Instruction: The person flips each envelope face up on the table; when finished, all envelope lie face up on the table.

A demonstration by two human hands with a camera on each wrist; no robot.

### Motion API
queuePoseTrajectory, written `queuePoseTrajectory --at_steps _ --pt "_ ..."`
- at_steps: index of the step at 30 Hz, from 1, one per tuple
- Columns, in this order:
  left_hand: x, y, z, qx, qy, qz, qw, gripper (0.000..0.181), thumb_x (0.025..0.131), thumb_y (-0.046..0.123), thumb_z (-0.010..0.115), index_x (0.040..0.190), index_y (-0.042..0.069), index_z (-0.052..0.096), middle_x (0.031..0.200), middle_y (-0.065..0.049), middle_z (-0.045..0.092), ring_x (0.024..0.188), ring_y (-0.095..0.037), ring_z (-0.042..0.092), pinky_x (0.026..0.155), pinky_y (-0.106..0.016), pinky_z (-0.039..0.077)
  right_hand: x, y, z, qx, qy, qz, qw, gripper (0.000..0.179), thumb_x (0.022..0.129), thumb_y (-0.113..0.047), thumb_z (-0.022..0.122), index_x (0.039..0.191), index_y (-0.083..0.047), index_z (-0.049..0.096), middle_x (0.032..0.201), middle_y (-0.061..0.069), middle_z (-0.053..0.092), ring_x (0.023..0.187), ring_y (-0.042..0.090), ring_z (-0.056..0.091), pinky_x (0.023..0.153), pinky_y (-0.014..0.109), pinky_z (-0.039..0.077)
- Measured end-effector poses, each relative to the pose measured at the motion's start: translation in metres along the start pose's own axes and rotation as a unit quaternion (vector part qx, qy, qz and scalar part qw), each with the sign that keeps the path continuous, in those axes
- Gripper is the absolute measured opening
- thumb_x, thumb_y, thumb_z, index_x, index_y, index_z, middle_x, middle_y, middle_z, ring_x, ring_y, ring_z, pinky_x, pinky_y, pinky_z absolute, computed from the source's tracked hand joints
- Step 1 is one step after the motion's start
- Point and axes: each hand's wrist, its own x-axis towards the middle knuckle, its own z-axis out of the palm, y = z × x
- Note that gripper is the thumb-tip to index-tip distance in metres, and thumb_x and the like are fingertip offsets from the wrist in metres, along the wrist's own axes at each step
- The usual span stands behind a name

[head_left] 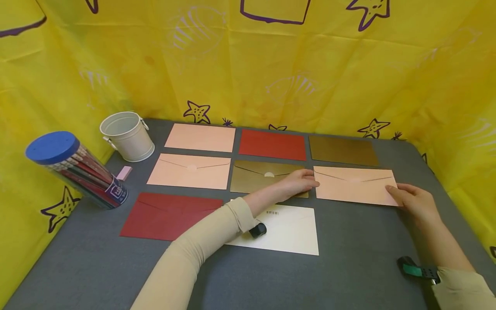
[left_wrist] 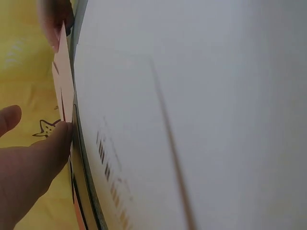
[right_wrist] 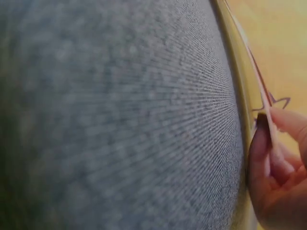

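A pale pink envelope (head_left: 352, 185), flap side up, lies at the right of the middle row. My right hand (head_left: 418, 204) pinches its right edge, thumb on top and fingers beneath; in the right wrist view the envelope's edge sits between thumb and fingers. At the left edge, my left hand (head_left: 296, 185) touches the envelope with a fingertip, while another digit stands apart in the left wrist view. The left forearm passes above a white envelope (head_left: 294, 232), and the left hand covers part of a gold envelope (head_left: 252, 176).
Other envelopes lie in rows: pink (head_left: 190, 171), dark red (head_left: 166, 215), and a back row of pink (head_left: 201, 137), red (head_left: 271, 144) and brown-gold (head_left: 342, 150). At left stand a white bucket (head_left: 131, 140), a pink eraser (head_left: 124, 173) and a blue-lidded pencil tube (head_left: 83, 172).
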Motion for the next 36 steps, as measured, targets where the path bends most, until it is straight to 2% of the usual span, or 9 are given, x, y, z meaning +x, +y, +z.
queuePoseTrajectory --at_steps 2,4,7,10,24,31,34,36 --pt "-0.001 0.0 0.0 -0.001 -0.004 0.0 1.0 0.061 0.097 0.01 0.059 0.149 -0.004 0.031 0.149 -0.018 0.041 0.132 -0.025 0.046 0.103 -0.029 0.042 -0.001 -0.002 0.0 -0.058 0.009 -0.008 0.9983 0.085 0.093 -0.056 0.053 0.143 0.011 0.037 0.141 0.038 0.034 0.112 0.046 0.041 0.076 0.036 0.045" --pt "-0.001 0.0 0.001 -0.003 -0.008 -0.002 1.0 0.061 0.097 0.009 0.059 0.149 -0.004 0.031 0.149 -0.018 0.04 0.132 -0.025 0.046 0.103 -0.029 0.042 -0.003 -0.004 0.0 -0.091 0.02 -0.018 0.9955 0.082 0.093 -0.057 0.054 0.14 0.01 0.042 0.138 0.038 0.038 0.116 0.05 0.038 0.078 0.045 0.042" --pt "-0.003 0.0 0.001 -0.006 -0.011 -0.004 0.9999 0.061 0.096 0.009 0.059 0.148 -0.004 0.031 0.149 -0.017 0.04 0.132 -0.025 0.046 0.103 -0.028 0.042 -0.005 -0.007 0.001 -0.136 0.039 -0.04 0.9891 0.078 0.092 -0.056 0.055 0.134 0.009 0.05 0.13 0.038 0.047 0.112 0.051 0.041 0.075 0.046 0.042" --pt "-0.004 0.0 0.001 -0.006 -0.013 -0.006 0.9999 0.061 0.096 0.009 0.06 0.148 -0.004 0.032 0.149 -0.017 0.04 0.132 -0.024 0.046 0.103 -0.028 0.043 -0.005 -0.008 0.003 -0.158 0.051 -0.052 0.9848 0.075 0.092 -0.056 0.056 0.13 0.009 0.053 0.124 0.036 0.053 0.108 0.051 0.042 0.071 0.045 0.041" --pt "-0.006 0.0 0.0 0.01 -0.014 -0.005 0.9998 0.06 0.095 0.01 0.061 0.148 -0.002 0.034 0.149 -0.016 0.041 0.133 -0.024 0.045 0.103 -0.028 0.043 -0.005 -0.008 0.007 -0.166 0.068 -0.063 0.9819 0.069 0.091 -0.053 0.06 0.123 0.007 0.058 0.109 0.03 0.06 0.101 0.045 0.044 0.066 0.039 0.037" --pt "-0.009 -0.002 -0.003 -0.005 0.01 -0.002 0.9999 0.056 0.095 0.009 0.061 0.146 0.0 0.04 0.143 -0.016 0.048 0.125 -0.024 0.053 0.099 -0.028 0.046 -0.005 -0.009 0.005 -0.159 0.081 -0.059 0.9821 0.069 0.091 -0.055 0.059 0.125 0.005 0.058 0.118 0.032 0.058 0.103 0.045 0.048 0.066 0.037 0.039" --pt "-0.012 -0.002 -0.008 -0.026 0.036 -0.002 0.999 0.052 0.093 0.006 0.063 0.142 0.0 0.045 0.138 -0.015 0.053 0.118 -0.022 0.058 0.095 -0.027 0.048 -0.004 -0.013 0.005 -0.138 0.084 -0.051 0.9855 0.071 0.09 -0.058 0.057 0.127 0.003 0.057 0.123 0.031 0.056 0.096 0.035 0.055 0.064 0.031 0.042" --pt "-0.016 -0.002 -0.013 -0.044 0.053 -0.002 0.9977 0.05 0.093 0.004 0.063 0.14 0.0 0.048 0.135 -0.015 0.055 0.114 -0.021 0.06 0.093 -0.028 0.05 -0.003 -0.018 0.006 -0.107 0.079 -0.048 0.9899 0.071 0.09 -0.059 0.058 0.129 0.0 0.056 0.117 0.02 0.06 0.086 0.022 0.06 0.061 0.025 0.046"
